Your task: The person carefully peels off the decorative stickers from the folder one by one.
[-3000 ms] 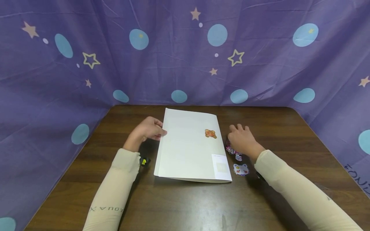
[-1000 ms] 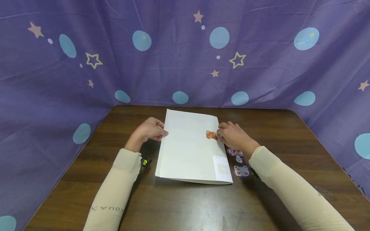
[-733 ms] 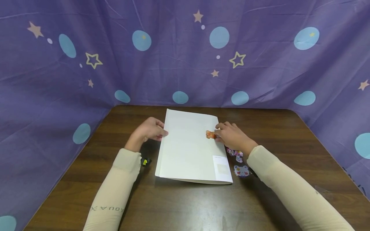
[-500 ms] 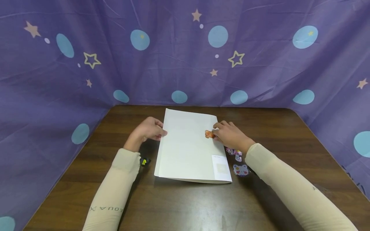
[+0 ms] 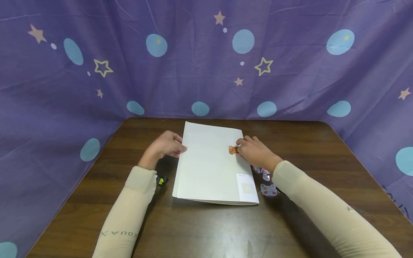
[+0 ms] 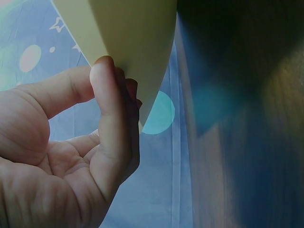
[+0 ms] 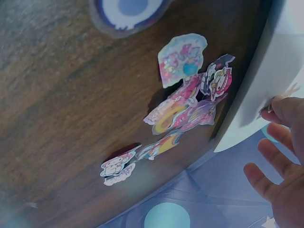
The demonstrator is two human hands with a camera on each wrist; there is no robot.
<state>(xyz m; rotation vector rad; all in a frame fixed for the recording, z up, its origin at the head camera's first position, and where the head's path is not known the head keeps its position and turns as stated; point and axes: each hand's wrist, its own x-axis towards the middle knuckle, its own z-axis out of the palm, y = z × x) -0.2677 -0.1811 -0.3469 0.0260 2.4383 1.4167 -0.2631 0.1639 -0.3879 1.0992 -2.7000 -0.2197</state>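
A white folder (image 5: 211, 168), with a small label in its near right corner, lies on the dark wooden table. My left hand (image 5: 167, 144) pinches its left edge between thumb and fingers; in the left wrist view the fingers (image 6: 114, 114) curl behind the sheet. An orange-brown bear sticker (image 5: 232, 150) sits on the folder's right part, partly covered by my right fingertips. My right hand (image 5: 256, 152) pinches a small sticker (image 7: 267, 111) close over the folder, right at the bear. Its design is mostly hidden by the thumb and index finger; the other fingers are spread.
Several colourful stickers (image 7: 185, 107) lie overlapping on the table (image 5: 206, 233), just right of the folder. A pale bear-face sticker (image 5: 269, 190) lies nearer, under the right forearm. A purple curtain (image 5: 200, 71) with stars and blue dots stands behind the table.
My right hand has moved left from the sticker pile to the folder, then a little farther left, covering more of the bear sticker. The left hand keeps its hold on the edge.
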